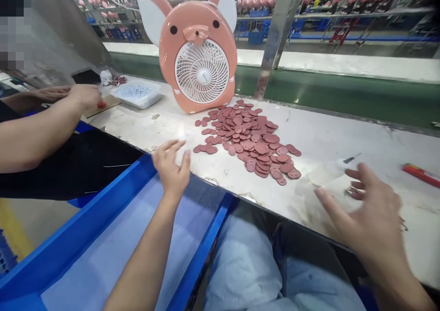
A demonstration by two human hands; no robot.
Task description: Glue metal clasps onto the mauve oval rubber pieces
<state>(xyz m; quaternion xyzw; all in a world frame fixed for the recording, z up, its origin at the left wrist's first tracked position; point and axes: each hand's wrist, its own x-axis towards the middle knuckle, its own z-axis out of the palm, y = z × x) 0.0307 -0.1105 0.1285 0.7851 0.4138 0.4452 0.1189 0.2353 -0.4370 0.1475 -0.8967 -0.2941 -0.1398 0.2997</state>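
Left hand (172, 164) is seen open, fingers spread, at the near edge of the worktop (326, 137), near the loose pile of pink discs (247, 139). Nothing is gripped. Right hand (367, 210) is also held open, above the worktop right of the pile. A small item at its fingertips is blurred, possibly metal. A red marker (421, 174) is laid further right. A pig-shaped fan (197, 50) is stood upright behind the pile. A co-worker's hand (84, 95) is seen far left, near a clear tray (137, 93).
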